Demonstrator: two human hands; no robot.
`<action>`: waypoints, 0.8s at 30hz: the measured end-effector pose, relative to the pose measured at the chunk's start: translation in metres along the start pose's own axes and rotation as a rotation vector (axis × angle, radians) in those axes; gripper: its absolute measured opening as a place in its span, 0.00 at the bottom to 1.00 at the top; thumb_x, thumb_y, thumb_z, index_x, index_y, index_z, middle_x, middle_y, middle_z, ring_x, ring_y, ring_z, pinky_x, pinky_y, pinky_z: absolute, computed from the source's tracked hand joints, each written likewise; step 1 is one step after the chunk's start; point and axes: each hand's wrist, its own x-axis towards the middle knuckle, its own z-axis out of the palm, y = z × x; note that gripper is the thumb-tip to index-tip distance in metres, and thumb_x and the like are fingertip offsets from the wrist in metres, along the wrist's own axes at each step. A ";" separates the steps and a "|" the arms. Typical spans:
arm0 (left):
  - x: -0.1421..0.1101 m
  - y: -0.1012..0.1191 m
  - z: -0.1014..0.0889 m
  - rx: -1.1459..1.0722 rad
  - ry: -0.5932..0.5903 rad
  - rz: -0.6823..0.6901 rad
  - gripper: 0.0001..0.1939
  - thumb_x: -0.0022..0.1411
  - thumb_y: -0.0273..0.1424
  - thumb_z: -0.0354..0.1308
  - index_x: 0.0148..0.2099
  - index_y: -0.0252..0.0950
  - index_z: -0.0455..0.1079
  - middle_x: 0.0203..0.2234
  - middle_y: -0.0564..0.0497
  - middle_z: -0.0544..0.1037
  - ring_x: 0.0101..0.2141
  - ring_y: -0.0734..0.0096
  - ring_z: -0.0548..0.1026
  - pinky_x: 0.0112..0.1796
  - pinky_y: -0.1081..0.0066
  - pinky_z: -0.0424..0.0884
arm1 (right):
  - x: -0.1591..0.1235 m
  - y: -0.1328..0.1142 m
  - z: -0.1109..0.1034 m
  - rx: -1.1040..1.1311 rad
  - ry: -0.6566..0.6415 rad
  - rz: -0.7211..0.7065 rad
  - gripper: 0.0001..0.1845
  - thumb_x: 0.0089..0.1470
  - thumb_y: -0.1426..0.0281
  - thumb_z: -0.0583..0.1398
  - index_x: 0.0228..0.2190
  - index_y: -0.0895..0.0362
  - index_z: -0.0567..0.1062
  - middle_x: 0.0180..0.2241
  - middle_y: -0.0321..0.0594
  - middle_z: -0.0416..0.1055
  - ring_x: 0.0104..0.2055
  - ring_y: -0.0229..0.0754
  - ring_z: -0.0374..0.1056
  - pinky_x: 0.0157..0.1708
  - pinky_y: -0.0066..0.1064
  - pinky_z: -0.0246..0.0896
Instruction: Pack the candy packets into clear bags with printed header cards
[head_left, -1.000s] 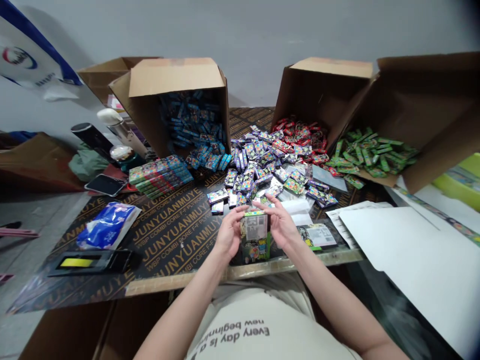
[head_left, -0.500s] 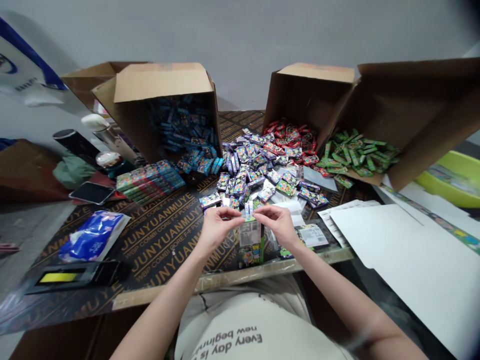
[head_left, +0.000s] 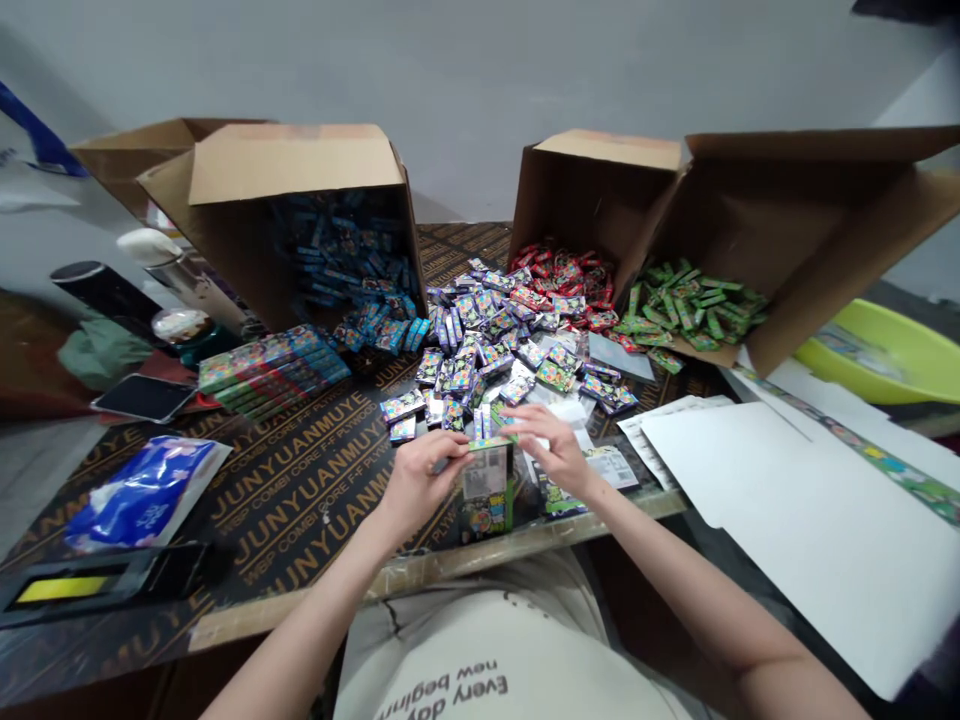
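My left hand (head_left: 418, 487) and my right hand (head_left: 553, 450) meet at the top of a colourful printed box (head_left: 486, 490), which stands upright near the table's front edge. My left fingers lie over its top left edge, and my right fingertips press at its top right corner. Just behind it spreads a heap of purple and silver foil packets (head_left: 469, 345). Red packets (head_left: 566, 275) and green packets (head_left: 694, 310) spill from tipped cardboard boxes, and blue packets (head_left: 349, 265) lie inside another.
The dark printed plywood tabletop (head_left: 300, 480) holds a stack of flat boxes (head_left: 271, 372), a blue tissue pack (head_left: 146, 495), and a black case (head_left: 101, 585). White paper sheets (head_left: 780, 510) lie at the right, beyond them a yellow-green basin (head_left: 877, 355). A phone (head_left: 142, 398) and flask (head_left: 105, 290) sit at the left.
The whole scene has slid left in view as my head turned. My hands have shifted from pinching together above the box to resting apart on its top corners.
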 end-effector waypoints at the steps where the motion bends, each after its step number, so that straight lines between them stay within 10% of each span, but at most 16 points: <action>1: 0.000 -0.007 -0.003 0.014 0.017 -0.037 0.04 0.55 0.29 0.57 0.29 0.36 0.72 0.30 0.47 0.78 0.32 0.68 0.76 0.36 0.70 0.70 | 0.004 0.010 -0.009 -0.076 0.029 0.109 0.11 0.53 0.66 0.57 0.39 0.51 0.75 0.45 0.41 0.71 0.50 0.46 0.63 0.51 0.42 0.52; 7: 0.009 -0.048 -0.012 0.150 0.127 -0.323 0.07 0.48 0.35 0.61 0.29 0.38 0.75 0.33 0.45 0.79 0.37 0.58 0.74 0.43 0.59 0.67 | 0.005 0.079 -0.068 -0.314 0.301 0.608 0.13 0.45 0.65 0.60 0.35 0.57 0.74 0.33 0.48 0.72 0.46 0.54 0.62 0.48 0.46 0.47; 11: 0.016 -0.028 0.030 -0.282 0.012 -0.485 0.14 0.47 0.39 0.62 0.35 0.37 0.75 0.41 0.43 0.76 0.46 0.56 0.70 0.49 0.57 0.63 | -0.008 0.099 -0.072 -0.189 0.328 0.692 0.20 0.39 0.62 0.62 0.36 0.58 0.72 0.19 0.34 0.65 0.28 0.45 0.65 0.37 0.39 0.56; 14: 0.013 -0.006 0.078 -0.864 -0.131 -0.887 0.27 0.50 0.41 0.61 0.50 0.34 0.65 0.37 0.41 0.77 0.39 0.63 0.75 0.43 0.62 0.68 | -0.023 0.092 -0.067 -0.045 0.334 0.709 0.28 0.38 0.60 0.61 0.42 0.59 0.68 0.17 0.29 0.63 0.22 0.39 0.62 0.29 0.33 0.59; 17: 0.007 -0.001 0.114 -1.038 -0.001 -1.102 0.37 0.51 0.44 0.60 0.59 0.37 0.50 0.36 0.44 0.76 0.35 0.70 0.76 0.40 0.68 0.69 | -0.049 0.070 -0.068 0.193 0.282 0.733 0.31 0.40 0.60 0.61 0.47 0.57 0.64 0.21 0.31 0.66 0.23 0.37 0.64 0.28 0.31 0.61; 24: 0.007 -0.014 0.148 -0.930 0.032 -1.023 0.35 0.42 0.33 0.66 0.51 0.33 0.58 0.21 0.56 0.72 0.21 0.78 0.70 0.24 0.77 0.66 | -0.106 0.038 -0.073 0.603 0.053 0.802 0.44 0.37 0.69 0.66 0.55 0.49 0.56 0.36 0.37 0.71 0.33 0.39 0.68 0.30 0.29 0.62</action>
